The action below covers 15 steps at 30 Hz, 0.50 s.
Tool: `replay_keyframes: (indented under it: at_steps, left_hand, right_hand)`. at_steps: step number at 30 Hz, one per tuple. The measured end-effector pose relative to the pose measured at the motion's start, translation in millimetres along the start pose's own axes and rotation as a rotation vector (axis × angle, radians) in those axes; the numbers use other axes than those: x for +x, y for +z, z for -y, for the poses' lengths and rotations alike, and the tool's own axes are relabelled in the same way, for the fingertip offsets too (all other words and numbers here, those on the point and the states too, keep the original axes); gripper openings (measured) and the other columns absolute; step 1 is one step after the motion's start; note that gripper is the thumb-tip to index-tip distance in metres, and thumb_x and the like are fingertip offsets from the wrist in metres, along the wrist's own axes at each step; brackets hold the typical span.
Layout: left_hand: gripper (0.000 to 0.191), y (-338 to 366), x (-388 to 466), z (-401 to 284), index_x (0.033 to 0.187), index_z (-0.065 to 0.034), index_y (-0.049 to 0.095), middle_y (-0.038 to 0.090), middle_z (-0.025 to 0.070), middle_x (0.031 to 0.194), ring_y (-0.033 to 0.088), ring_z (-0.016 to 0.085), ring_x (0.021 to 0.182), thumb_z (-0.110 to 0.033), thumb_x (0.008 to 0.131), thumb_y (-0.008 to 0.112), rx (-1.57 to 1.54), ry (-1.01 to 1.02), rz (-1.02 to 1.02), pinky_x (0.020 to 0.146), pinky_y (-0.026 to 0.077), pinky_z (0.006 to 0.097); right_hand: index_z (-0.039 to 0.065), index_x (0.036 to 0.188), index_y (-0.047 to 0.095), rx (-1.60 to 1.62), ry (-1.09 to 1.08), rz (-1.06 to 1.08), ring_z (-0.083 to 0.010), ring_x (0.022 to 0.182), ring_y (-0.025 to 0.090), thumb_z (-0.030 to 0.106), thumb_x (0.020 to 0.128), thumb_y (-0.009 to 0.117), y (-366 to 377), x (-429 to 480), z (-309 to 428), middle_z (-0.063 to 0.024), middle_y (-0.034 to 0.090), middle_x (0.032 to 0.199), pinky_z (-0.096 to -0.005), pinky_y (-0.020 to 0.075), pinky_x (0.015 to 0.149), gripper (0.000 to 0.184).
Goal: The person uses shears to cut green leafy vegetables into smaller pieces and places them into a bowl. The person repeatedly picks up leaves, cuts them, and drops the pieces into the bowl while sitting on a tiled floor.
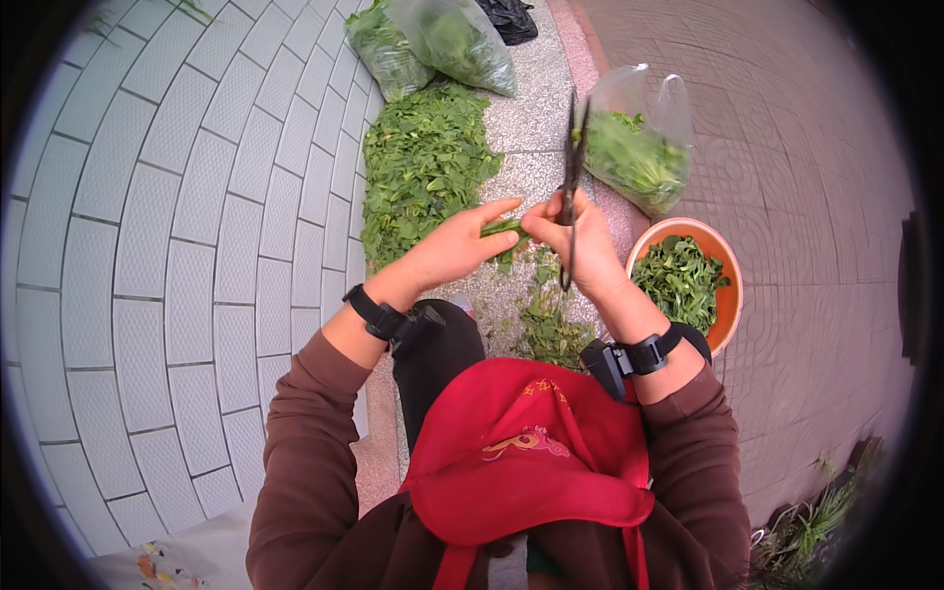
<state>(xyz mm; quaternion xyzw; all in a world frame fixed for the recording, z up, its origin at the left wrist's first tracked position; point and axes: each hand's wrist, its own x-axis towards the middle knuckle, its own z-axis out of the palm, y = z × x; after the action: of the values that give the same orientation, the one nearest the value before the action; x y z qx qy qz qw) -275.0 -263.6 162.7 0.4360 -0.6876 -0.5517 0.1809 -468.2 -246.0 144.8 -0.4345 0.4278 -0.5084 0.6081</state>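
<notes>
My left hand holds a few green leafy stems between thumb and fingers. Close beside it, the fingertips of my right hand meet the stems. Dark metal scissors are hooked on my right hand, their blades pointing away from me and slightly parted. Beyond my left hand spreads a broad heap of green leaves on the speckled stone ledge. A smaller pile of stems and leaves lies below my hands. Cut leaves partly fill an orange plastic basin at the right.
A clear plastic bag of greens stands above the basin. Two more filled bags and a black plastic bag are at the far end. A white tiled wall borders the left. Plants grow at lower right.
</notes>
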Motion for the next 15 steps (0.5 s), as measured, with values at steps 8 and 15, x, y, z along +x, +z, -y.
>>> replay_keyframes:
  at_steps: [8,15]
  left_hand:
    - [0.043,-93.5,-20.2,114.1,0.134,0.0045,0.045,0.064,0.0126,0.110,0.063,0.015,0.094,-0.014,0.096,0.054,-0.433,-0.278,-0.450,0.085,0.052,0.0266]
    - [0.029,-102.8,-31.7,265.2,0.121,0.0033,0.055,0.065,0.0097,0.101,0.063,0.013,0.086,-0.007,0.094,0.055,-0.560,-0.573,-0.764,0.072,0.054,0.0233]
  right_hand:
    - [0.003,0.088,0.053,-0.381,0.077,-0.375,-0.0127,0.069,0.056,0.004,0.080,0.071,-107.5,-2.4,-4.1,-0.0047,0.063,0.081,-0.0260,0.0452,0.064,0.020]
    - [0.001,0.083,0.056,-0.975,0.303,-0.683,-0.0138,0.059,0.052,0.022,0.071,0.076,-240.3,-33.0,-45.0,-0.0047,0.058,0.067,-0.0299,0.0441,0.058,0.031]
